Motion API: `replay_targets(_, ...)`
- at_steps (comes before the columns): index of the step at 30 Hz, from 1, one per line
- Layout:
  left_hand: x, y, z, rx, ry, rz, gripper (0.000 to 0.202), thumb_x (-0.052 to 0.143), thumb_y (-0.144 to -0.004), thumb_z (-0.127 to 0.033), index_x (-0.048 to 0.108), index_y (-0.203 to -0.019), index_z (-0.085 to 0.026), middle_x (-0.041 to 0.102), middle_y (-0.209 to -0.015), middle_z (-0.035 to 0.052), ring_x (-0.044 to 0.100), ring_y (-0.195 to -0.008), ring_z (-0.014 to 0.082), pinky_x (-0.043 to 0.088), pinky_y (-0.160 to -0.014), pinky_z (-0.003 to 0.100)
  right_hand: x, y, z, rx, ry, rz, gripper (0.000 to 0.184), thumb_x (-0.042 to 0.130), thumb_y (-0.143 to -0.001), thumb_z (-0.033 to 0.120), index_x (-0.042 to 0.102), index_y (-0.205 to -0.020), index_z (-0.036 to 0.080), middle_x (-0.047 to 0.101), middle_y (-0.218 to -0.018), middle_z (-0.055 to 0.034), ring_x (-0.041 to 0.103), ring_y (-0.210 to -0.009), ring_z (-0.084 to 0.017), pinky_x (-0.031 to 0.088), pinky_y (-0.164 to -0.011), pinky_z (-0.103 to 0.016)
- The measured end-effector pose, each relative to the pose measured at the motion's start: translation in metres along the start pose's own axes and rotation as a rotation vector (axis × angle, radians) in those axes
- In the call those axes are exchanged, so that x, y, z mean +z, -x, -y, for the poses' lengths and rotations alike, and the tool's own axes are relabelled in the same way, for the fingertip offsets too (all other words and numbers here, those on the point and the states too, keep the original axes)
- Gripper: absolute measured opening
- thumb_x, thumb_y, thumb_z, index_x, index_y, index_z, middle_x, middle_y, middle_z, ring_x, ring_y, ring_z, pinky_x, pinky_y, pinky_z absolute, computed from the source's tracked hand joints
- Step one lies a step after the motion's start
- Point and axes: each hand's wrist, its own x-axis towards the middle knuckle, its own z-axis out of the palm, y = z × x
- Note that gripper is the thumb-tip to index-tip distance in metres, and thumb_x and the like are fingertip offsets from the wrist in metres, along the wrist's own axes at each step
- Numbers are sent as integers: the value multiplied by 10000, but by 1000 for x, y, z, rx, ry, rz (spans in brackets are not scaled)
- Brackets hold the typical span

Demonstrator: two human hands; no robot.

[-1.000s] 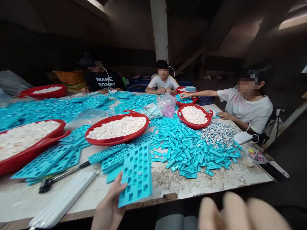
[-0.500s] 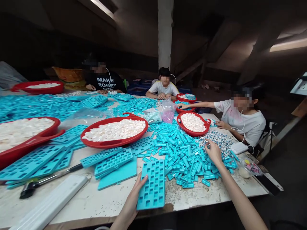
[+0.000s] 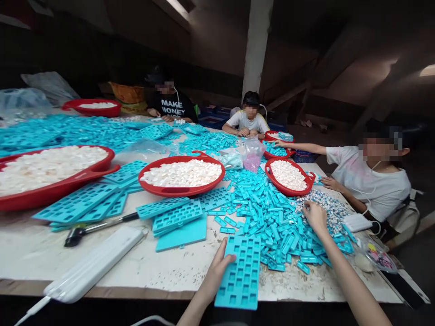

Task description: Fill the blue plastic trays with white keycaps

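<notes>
My left hand (image 3: 217, 271) grips the left edge of a blue plastic tray (image 3: 239, 271) with rows of square pockets, held tilted at the table's front edge. The thumb lies on the tray's face; the other fingers are hidden behind it. My right hand (image 3: 316, 217) is at the near left side of a heap of tiny white and blue pieces (image 3: 328, 206), its fingers curled downward and together. Whatever is between those fingertips is too small to make out. Just left of that hand spreads a pile of small blue oblong plastic parts (image 3: 268, 213).
Red bowls of white pieces (image 3: 181, 193) (image 3: 288, 190) stand across the table (image 3: 163, 271). More blue trays (image 3: 178, 217), a black-and-silver rod (image 3: 102, 225) and a white power bank-like bar (image 3: 98, 262) lie left. Several co-workers sit around; one person's arm (image 3: 306, 147) reaches toward a bowl.
The view has swung left, so everything sits further right. My right hand's fingers have curled closer together over the tiny pieces. The tray stays in my left hand.
</notes>
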Motion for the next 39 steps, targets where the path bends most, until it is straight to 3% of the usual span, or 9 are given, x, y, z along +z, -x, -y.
replay_targets(4,14,7,-14,185,-116,70,728,536,-813,-277,310,-1504,-236,306,-1624,60,210,-1522,291,200,-1226,423,-8,6,6,18,-15,-64,261,551,-901,264,719,-1072,160,740,-1057,-124,678,-963,-289,427,-906,-382)
replay_targets(8,14,6,-13,202,-144,68,712,502,-834,-267,303,-1517,-243,296,-1618,70,181,-1528,294,170,-1222,425,-27,48,61,-195,-523,-265,257,545,-908,333,694,-1041,172,731,-1023,-115,686,-912,-261,509,-875,-380)
replay_targets(13,13,6,-8,219,-140,34,677,537,-817,-305,382,-1472,-232,356,-1590,77,225,-1513,295,176,-1222,402,-38,127,167,-589,-1020,5,310,599,-906,219,647,-1208,269,717,-952,-24,686,-794,-176,579,-747,-308)
replay_targets(16,14,11,-14,224,-89,12,572,550,-794,-307,469,-1355,-227,469,-1510,80,356,-1445,307,269,-1184,397,-36,144,192,-654,-1094,84,299,606,-897,183,666,-1176,272,724,-952,-14,694,-840,-173,583,-777,-302)
replay_targets(20,13,15,-22,151,19,3,528,530,-783,-289,442,-1300,-231,549,-1410,80,542,-1243,309,451,-990,374,-33,134,174,-580,-1067,-5,209,627,-904,211,677,-1103,249,735,-940,-25,703,-875,-198,571,-845,-354)
replay_targets(24,13,12,-22,168,3,-37,499,526,-730,-269,473,-1225,-239,573,-1346,55,579,-1128,282,459,-931,342,-34,124,151,-663,-994,22,235,623,-920,200,659,-1145,257,736,-949,-25,700,-893,-204,559,-859,-373)
replay_targets(29,11,13,-20,197,-35,-38,469,549,-724,-279,485,-1188,-258,601,-1241,49,565,-1113,286,442,-937,344,-33,130,146,-815,-959,71,208,600,-941,179,658,-1119,270,736,-989,-29,686,-920,-210,556,-842,-385)
replay_targets(35,-2,24,-19,132,-10,142,522,600,-771,-334,448,-1267,-279,625,-1146,43,599,-1008,273,454,-878,356,-35,135,142,-855,-918,79,205,573,-975,170,641,-1139,272,738,-1018,-35,693,-946,-209,546,-858,-381)
replay_targets(39,-8,20,-31,58,44,241,418,667,-736,-342,510,-1115,-267,630,-978,8,600,-871,228,452,-756,307,-37,132,141,-993,-730,38,293,531,-998,151,595,-1262,260,737,-1065,-58,688,-943,-220,543,-847,-386)
